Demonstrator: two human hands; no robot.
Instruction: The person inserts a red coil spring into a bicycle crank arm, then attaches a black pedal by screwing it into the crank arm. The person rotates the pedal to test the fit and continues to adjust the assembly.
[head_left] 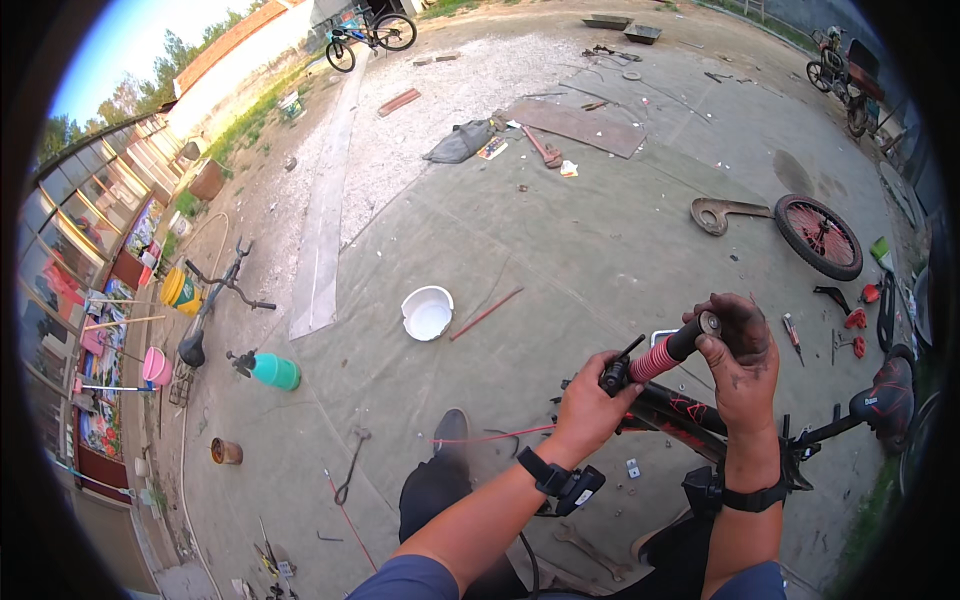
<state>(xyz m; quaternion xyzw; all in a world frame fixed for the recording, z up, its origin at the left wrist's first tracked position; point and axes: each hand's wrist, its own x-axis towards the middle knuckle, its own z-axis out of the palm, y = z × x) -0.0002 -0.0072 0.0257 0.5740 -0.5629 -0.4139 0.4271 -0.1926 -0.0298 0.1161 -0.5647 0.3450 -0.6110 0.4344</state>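
Observation:
A black children's bicycle frame with red markings lies tilted in front of me. Its handlebar carries a red and black ribbed grip, which points up and to the right. My left hand is closed round the handlebar by the black brake lever, at the inner end of the grip. At the outer end, my right hand has its thumb against the grip and its blackened fingers curled behind the tip. The bicycle's black saddle is at the far right.
A spoked wheel and a curved chain guard lie at the right. On the green ground sheet stand a white bowl and a teal spray bottle. A pipe wrench lies farther off; an open-ended wrench is near my feet.

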